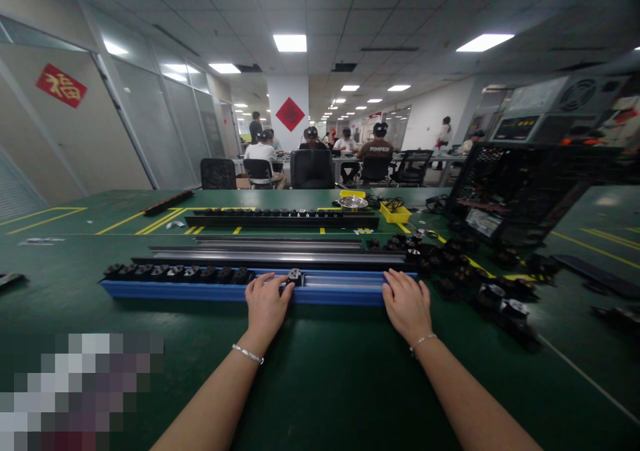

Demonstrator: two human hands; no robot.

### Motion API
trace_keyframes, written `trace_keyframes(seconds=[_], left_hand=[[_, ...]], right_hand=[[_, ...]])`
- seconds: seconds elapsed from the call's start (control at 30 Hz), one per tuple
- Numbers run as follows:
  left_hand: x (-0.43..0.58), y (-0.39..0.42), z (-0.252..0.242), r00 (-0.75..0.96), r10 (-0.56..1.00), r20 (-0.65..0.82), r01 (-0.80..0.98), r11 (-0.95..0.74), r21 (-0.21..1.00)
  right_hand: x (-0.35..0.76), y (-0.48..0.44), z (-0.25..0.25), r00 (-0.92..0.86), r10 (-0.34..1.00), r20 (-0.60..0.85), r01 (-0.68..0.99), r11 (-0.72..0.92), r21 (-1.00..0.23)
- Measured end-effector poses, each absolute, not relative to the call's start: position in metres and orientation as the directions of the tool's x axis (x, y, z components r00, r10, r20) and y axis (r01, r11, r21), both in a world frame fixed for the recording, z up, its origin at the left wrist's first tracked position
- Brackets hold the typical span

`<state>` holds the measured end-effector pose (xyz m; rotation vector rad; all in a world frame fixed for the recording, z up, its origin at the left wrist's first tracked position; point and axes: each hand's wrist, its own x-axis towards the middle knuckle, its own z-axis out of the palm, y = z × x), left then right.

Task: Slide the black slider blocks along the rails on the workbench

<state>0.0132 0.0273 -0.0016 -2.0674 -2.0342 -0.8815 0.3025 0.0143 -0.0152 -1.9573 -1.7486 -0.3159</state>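
Observation:
A long blue rail (345, 296) with a pale inner channel lies crosswise on the green table in front of me. Several black fan-like parts (207, 275) sit in its left half. One more black part with a silver top (295, 277) sits apart, near the middle. My left hand (266, 302) is closed over the rail beside this single part, its index finger and thumb close to or touching it. At the right end, my right hand (407, 304) has its fingers bent over the rail. The undersides of both hands are hidden.
Behind the blue rail lie black rails (260, 256) and another rail filled with parts (280, 219). Loose black parts (465, 264) are heaped at right, near an open computer case (500, 191). Farther back are a yellow tray (395, 213), a metal bowl (353, 202) and seated people.

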Motion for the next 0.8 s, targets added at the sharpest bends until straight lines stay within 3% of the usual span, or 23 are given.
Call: trace_keyframes(seconds=[0.57,0.8], left_hand=[[0.017,0.027,-0.004,-0.001,0.882,0.472,0.927,-0.176,0.332],[0.018,0.026,-0.004,0.044,0.891,0.452,0.926,-0.206,0.316]], right_hand=[[0.299,0.013,-0.014,0.133,0.856,0.499,0.979,-0.036,-0.2],[0.264,0.009,-0.009,-0.08,0.866,0.493,0.964,0.193,-0.182]])
